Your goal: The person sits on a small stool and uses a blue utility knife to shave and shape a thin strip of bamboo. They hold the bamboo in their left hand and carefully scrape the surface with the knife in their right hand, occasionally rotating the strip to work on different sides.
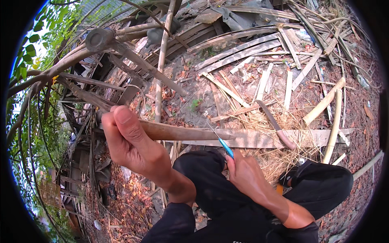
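Observation:
My left hand (133, 139), raised at the left, is closed around a smooth brown piece of wood (174, 131) that tapers to the right. Its fingers partly hide the wood's left end. My right hand (247, 172) rests low near my knee, closed on a slim tool with a turquoise handle (225, 148) and a thin metal shaft. The tool points up and left, crossing the wood near its narrow tip; I cannot tell whether they touch. Farther right, a machete (276, 123) with a brown handle lies across a flat plank (320, 137).
Straw-like shavings (267, 162) cover the ground around the plank. Two peeled poles (324, 101) lie at the right. Loose wooden slats (239, 50) are scattered beyond. An upright pole (162, 69) and a branching trunk (52, 73) stand at the left.

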Tool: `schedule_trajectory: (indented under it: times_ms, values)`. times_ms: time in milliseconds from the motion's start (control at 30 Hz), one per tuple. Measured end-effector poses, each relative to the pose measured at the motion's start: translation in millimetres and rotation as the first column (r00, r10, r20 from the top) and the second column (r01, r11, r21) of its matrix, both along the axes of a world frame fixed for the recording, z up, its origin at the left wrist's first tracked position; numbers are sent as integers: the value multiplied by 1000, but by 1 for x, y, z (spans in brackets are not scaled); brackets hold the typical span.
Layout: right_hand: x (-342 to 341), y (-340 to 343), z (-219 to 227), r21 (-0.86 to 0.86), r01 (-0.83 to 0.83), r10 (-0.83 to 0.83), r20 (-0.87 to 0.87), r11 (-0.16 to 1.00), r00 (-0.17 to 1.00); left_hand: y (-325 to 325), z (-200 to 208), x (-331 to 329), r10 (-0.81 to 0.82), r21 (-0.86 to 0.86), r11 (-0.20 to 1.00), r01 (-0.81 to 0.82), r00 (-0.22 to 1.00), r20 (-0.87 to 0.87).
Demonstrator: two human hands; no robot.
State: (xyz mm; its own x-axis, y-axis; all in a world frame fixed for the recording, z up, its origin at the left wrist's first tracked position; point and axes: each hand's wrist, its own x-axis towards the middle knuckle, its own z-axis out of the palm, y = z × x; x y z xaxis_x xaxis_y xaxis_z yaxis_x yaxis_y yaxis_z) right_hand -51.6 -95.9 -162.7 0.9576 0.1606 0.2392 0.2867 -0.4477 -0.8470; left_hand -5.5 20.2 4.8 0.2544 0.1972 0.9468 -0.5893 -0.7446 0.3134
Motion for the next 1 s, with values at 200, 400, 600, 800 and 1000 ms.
schedule_trajectory:
  times_ms: [200, 400, 600, 800, 1000]
  values:
    - [6, 7, 82, 208, -124, 100, 122, 970, 987, 13, -4, -5, -45, 37, 998, 49, 995, -87]
    - [19, -18, -32, -184, -15, -12, -148, 983, 989, 11, 5, -2, -71, 56, 996, 70, 998, 3]
    - [-12, 9, 70, 259, -96, 99, 4, 961, 995, 20, -2, -3, -75, 66, 995, 76, 997, -17]
    - [-19, 22, 39, 165, -71, 44, 163, 984, 986, 28, -7, -9, -35, 53, 998, 33, 999, 38]
    - [4, -5, -110, -334, 35, -118, -233, 942, 965, 22, -3, -13, -47, 29, 998, 47, 999, 5]
